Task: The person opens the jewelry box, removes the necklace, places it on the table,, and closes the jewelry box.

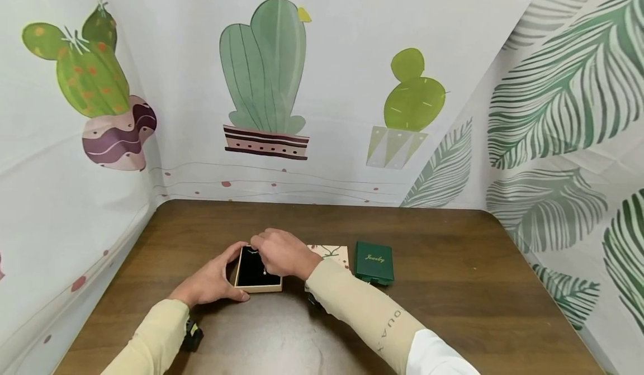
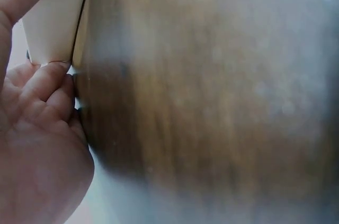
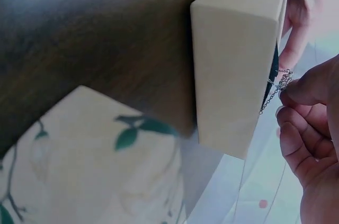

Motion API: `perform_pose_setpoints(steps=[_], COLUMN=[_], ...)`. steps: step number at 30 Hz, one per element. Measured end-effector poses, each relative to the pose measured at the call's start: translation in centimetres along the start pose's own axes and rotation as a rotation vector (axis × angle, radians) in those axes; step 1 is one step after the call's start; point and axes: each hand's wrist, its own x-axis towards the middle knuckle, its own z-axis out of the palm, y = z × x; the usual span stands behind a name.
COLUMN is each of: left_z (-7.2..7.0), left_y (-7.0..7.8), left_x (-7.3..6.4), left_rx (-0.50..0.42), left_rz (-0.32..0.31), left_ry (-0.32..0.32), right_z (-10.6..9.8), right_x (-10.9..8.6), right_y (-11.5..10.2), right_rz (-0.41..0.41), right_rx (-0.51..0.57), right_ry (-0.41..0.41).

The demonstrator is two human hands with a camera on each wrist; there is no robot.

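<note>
A cream jewelry box (image 1: pixel 261 289) with a black padded insert (image 1: pixel 249 274) sits on the table. My left hand (image 1: pixel 213 280) grips it from the left, thumb at the near corner and fingers along the far side. Over the box's right part, my right hand (image 1: pixel 283 254) pinches a bunched silver chain necklace (image 3: pixel 286 79) between thumb and forefinger. Part of the chain hangs down against the insert in the right wrist view, and a small pendant (image 1: pixel 264 271) shows on the black in the head view. The right hand covers the box's far right corner.
Right of the box lies a cream lid (image 1: pixel 339 252) printed with leaves and flowers, partly behind my right forearm. Farther right is a dark green box (image 1: pixel 374 263) lettered "Jewelry". The brown wooden table (image 1: pixel 453 285) ends at a wall of printed cloth.
</note>
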Motion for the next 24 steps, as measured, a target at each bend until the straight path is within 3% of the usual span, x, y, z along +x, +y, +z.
perform_pose_setpoints(steps=[24], left_z=[0.00], left_y=[0.22], left_x=[-0.13], left_rx=[-0.024], left_rz=[-0.040], left_ry=[0.011], right_z=[-0.66], right_x=[-0.42], right_y=[-0.39], right_rz=[0.003], right_rx=[0.141], right_ry=[0.029])
